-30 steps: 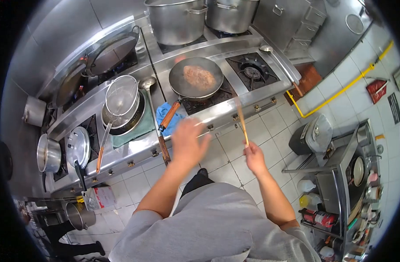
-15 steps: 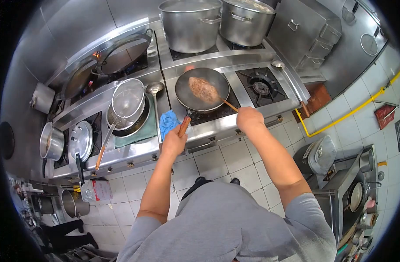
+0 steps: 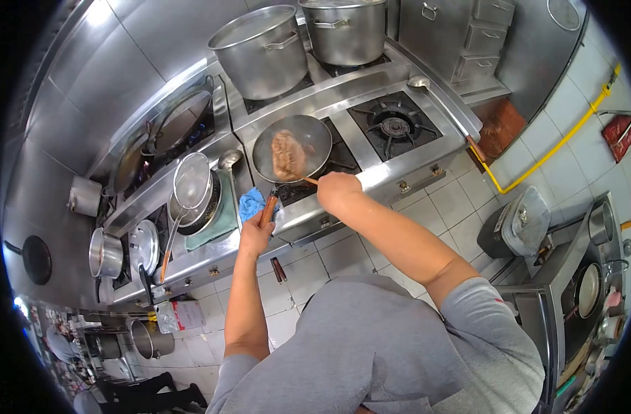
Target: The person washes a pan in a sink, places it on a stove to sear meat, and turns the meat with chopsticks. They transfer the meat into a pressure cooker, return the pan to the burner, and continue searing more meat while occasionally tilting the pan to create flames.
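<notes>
My left hand is wrapped round the wooden handle of a dark frying pan on the stove. A browned piece of meat lies in the pan, towards its near side. My right hand is closed round a thin wooden utensil, whose far end reaches the pan's near rim beside the meat; its tip is not clear. A crumpled blue cloth lies on the stove edge just beyond my left hand. Left of the pan rests a metal ladle.
Two large pots stand at the back. A bare burner is right of the pan, with a long ladle beyond it. A strainer rests over a pan on the left, near smaller pots. Another person's legs show at lower left.
The view has turned and shifted. The pan is tilted or turned differently, and the meat now lies more upright across its near part. My right hand has come closer to my left hand.
</notes>
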Motion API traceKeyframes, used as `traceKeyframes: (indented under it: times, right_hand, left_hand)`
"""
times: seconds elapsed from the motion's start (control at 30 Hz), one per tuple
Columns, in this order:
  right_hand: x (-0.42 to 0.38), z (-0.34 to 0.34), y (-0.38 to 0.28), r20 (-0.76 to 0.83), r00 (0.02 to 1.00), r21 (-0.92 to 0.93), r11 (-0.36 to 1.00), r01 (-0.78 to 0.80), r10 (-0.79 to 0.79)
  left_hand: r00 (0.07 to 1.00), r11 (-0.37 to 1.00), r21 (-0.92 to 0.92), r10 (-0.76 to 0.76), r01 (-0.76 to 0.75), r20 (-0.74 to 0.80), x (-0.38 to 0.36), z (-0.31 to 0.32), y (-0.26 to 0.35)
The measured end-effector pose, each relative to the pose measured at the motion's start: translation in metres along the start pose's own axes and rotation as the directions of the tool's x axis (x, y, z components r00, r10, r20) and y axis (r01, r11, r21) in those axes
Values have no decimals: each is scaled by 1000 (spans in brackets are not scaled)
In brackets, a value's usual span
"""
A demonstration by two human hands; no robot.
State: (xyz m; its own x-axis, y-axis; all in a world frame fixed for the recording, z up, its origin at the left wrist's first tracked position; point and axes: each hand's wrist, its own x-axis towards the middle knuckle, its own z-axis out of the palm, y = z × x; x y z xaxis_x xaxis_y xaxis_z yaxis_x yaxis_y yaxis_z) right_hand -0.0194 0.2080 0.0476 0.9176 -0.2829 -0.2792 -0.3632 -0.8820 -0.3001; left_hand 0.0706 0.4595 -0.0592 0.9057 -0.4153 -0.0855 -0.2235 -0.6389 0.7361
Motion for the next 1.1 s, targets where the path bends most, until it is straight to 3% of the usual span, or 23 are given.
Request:
traceKeyframes:
  times: [0.23, 0.3, 0.4, 0.6, 0.8, 0.9, 1.0, 1.1]
  right_hand:
    - [6, 28, 29, -79, 997, 11, 1000, 10, -9]
    - [7, 14, 32, -58, 998, 13, 999, -29, 30]
    - [14, -4, 36, -4, 996, -54, 995, -85, 85]
    - [32, -7, 45, -42, 990, -190, 972, -141, 135]
    - [20, -43, 22, -95, 990, -294, 947, -130, 107]
    - [29, -55, 15, -133, 976, -311, 928, -207, 173]
    - [57, -17, 26, -71, 996, -333, 941, -67, 46]
    - [50, -12, 12, -25, 999, -268, 963, -31, 26]
  left_hand:
    - [982, 982, -12, -187, 188, 32, -11, 7, 30]
    - [994, 993, 43, -107, 108, -19, -7, 12, 19]
    - [992, 990, 69, -122, 123, -24, -10, 10, 21]
    - [989, 985, 101, -139, 143, -47, -18, 6, 42]
    - [992, 992, 38, -120, 122, -45, -21, 16, 38]
    - [994, 997, -4, -82, 82, -66, -21, 21, 40]
    - [993, 998, -3, -59, 60, -100, -23, 22, 38]
    - [991, 997, -8, -77, 77, -108, -14, 20, 23]
